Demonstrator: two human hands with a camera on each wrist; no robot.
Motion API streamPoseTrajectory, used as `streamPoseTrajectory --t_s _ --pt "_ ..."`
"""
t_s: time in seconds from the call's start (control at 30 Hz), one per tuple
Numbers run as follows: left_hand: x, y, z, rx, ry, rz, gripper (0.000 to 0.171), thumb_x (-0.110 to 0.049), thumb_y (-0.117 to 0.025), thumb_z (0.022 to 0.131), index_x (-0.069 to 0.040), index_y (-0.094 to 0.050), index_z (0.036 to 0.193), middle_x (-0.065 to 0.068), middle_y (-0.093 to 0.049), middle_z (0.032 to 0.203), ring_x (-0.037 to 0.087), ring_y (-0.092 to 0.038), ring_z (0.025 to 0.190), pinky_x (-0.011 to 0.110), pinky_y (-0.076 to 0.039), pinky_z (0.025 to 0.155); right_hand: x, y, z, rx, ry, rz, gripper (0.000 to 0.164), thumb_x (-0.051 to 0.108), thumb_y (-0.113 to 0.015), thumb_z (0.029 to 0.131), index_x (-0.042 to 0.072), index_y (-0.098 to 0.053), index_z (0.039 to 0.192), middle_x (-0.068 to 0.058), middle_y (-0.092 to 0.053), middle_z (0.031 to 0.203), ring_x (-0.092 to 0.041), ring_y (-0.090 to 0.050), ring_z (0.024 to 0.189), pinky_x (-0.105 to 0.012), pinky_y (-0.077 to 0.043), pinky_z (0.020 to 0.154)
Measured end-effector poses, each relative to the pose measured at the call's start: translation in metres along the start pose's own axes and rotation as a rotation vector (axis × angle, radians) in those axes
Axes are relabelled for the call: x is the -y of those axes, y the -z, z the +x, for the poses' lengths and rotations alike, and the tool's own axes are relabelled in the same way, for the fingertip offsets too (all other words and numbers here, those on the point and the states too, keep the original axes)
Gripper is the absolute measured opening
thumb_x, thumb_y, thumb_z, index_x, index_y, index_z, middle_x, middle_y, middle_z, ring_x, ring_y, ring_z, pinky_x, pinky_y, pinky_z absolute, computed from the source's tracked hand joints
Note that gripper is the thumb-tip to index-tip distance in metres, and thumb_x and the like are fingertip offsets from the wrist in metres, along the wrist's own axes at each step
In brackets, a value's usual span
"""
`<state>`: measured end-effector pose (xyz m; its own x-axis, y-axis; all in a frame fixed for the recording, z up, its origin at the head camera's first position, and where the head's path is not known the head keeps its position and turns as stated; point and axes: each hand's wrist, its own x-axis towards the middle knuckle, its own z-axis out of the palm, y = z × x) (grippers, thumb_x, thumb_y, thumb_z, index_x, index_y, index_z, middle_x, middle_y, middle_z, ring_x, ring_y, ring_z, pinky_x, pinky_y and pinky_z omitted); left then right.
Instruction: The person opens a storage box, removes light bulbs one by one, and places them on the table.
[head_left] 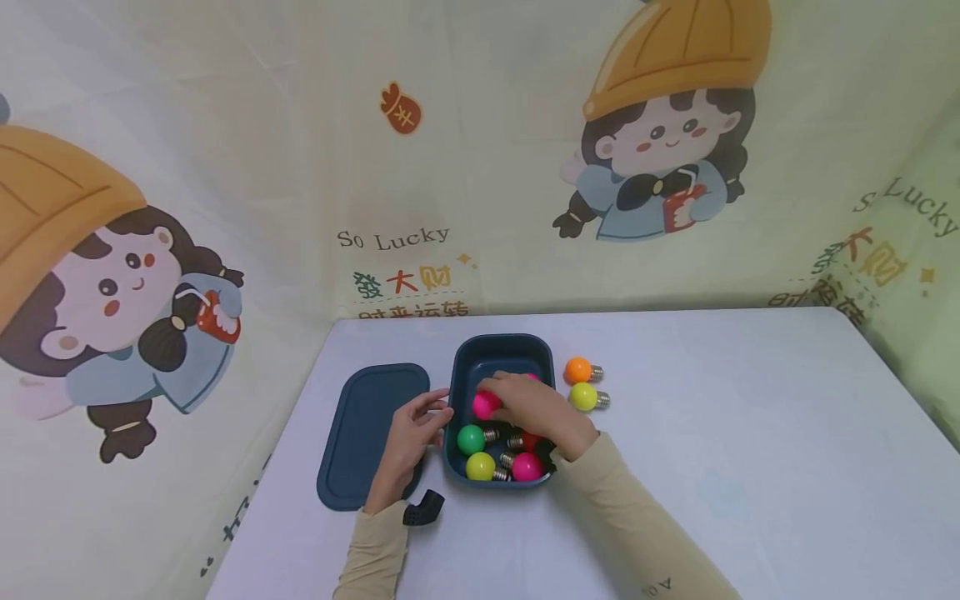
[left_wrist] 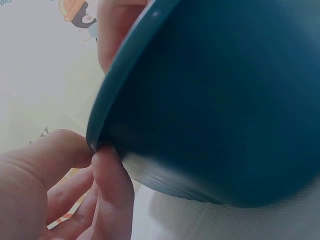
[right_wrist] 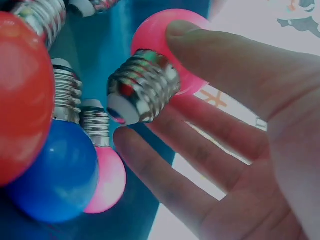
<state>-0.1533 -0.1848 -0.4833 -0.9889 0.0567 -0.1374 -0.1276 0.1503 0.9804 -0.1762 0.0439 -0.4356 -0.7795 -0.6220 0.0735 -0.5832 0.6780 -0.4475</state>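
Note:
A dark blue box (head_left: 480, 357) with several colored light bulbs in it stands on the table. My right hand (head_left: 536, 407) is over it, pinching a pink bulb (head_left: 486, 405) between thumb and fingers. In the right wrist view the thumb presses on that bulb's round part, its silver screw base (right_wrist: 147, 82) facing inward. At the box's left side, my left hand (head_left: 408, 437) pinches the rim (left_wrist: 117, 75) with thumb and finger. A green bulb (head_left: 471, 439), a yellow bulb (head_left: 480, 467), and a lower pink bulb (head_left: 527, 467) lie nearer the front of the box. A blue bulb (right_wrist: 57, 170) shows beside a red bulb (right_wrist: 22, 100).
The matching dark blue lid (head_left: 367, 425) lies flat left of the box, partly behind the left hand. An orange bulb (head_left: 578, 370) and another yellow bulb (head_left: 583, 397) lie on the white table (head_left: 735, 433) to the right. A printed cloth (head_left: 510, 192) hangs behind.

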Motion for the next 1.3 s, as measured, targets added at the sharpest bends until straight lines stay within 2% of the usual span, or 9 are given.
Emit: streamPoseTrajectory --t_s 0.1,0.2,0.4,0.5,0.73,0.87,1.1,1.3 --pt "0.002 0.0 0.0 -0.005 -0.014 0.005 0.043 -0.014 -0.071 0.092 -0.005 -0.061 0.133 0.012 -0.064 0.108 0.012 -0.061 0.071 0.026 -0.054 0.06 0.0 0.003 -0.005 -0.004 -0.007 0.001 0.045 0.021 -0.077 0.088 0.011 -0.063 0.129 -0.004 -0.068 0.11 -0.017 -0.065 0.1 -0.034 -0.056 0.088" --pt "0.015 0.001 0.004 -0.019 -0.03 -0.004 0.044 -0.019 -0.074 0.091 -0.009 -0.063 0.132 0.012 -0.063 0.109 0.012 -0.06 0.071 0.024 -0.053 0.059 0.001 0.007 -0.01 -0.013 -0.015 0.001 0.045 0.02 -0.077 0.087 0.012 -0.063 0.129 -0.003 -0.068 0.11 -0.017 -0.065 0.1 -0.033 -0.056 0.088" --pt "0.014 0.002 0.003 -0.02 -0.009 0.0 0.044 -0.019 -0.073 0.091 -0.011 -0.063 0.133 0.012 -0.063 0.111 0.012 -0.061 0.072 0.024 -0.054 0.06 0.003 0.016 -0.02 -0.032 -0.03 0.0 0.045 0.018 -0.078 0.086 0.013 -0.064 0.129 -0.003 -0.067 0.11 -0.017 -0.065 0.1 -0.033 -0.057 0.087" --pt "0.01 0.002 0.001 -0.017 0.003 -0.004 0.042 -0.015 -0.072 0.092 -0.008 -0.063 0.132 0.013 -0.063 0.11 0.012 -0.06 0.071 0.025 -0.054 0.06 0.002 0.018 -0.024 -0.032 -0.047 0.011 0.045 0.018 -0.078 0.086 0.014 -0.064 0.129 -0.003 -0.067 0.109 -0.017 -0.064 0.1 -0.033 -0.057 0.086" --pt "-0.012 -0.001 -0.012 0.004 -0.001 0.002 0.039 -0.009 -0.069 0.093 -0.003 -0.062 0.131 0.012 -0.064 0.106 0.012 -0.06 0.07 0.027 -0.054 0.062 -0.003 0.023 -0.036 -0.038 -0.063 0.013 0.046 0.017 -0.078 0.086 0.012 -0.063 0.129 -0.004 -0.065 0.111 -0.018 -0.064 0.102 -0.034 -0.057 0.086" --pt "-0.014 -0.001 -0.014 0.001 -0.001 0.004 0.039 -0.01 -0.069 0.093 -0.004 -0.062 0.131 0.012 -0.064 0.106 0.012 -0.06 0.07 0.027 -0.055 0.062 -0.006 0.027 -0.043 -0.049 -0.046 -0.002 0.045 0.015 -0.078 0.086 0.009 -0.063 0.128 -0.005 -0.064 0.11 -0.019 -0.065 0.099 -0.031 -0.058 0.082" --pt "-0.011 -0.001 -0.013 -0.005 -0.011 0.011 0.039 -0.01 -0.069 0.093 -0.003 -0.062 0.131 0.012 -0.064 0.107 0.012 -0.06 0.07 0.027 -0.054 0.062 -0.012 0.031 -0.057 -0.092 -0.01 -0.062 0.046 0.013 -0.079 0.084 0.007 -0.063 0.127 -0.006 -0.064 0.105 -0.017 -0.065 0.092 -0.026 -0.057 0.076" --pt "0.008 -0.001 -0.002 -0.011 -0.005 -0.007 0.041 -0.012 -0.07 0.093 -0.005 -0.062 0.132 0.013 -0.063 0.109 0.011 -0.059 0.07 0.025 -0.053 0.06 -0.02 0.034 -0.07 -0.108 -0.044 -0.084 0.046 0.011 -0.081 0.083 0.008 -0.064 0.126 -0.006 -0.065 0.106 -0.016 -0.065 0.093 -0.028 -0.058 0.077"
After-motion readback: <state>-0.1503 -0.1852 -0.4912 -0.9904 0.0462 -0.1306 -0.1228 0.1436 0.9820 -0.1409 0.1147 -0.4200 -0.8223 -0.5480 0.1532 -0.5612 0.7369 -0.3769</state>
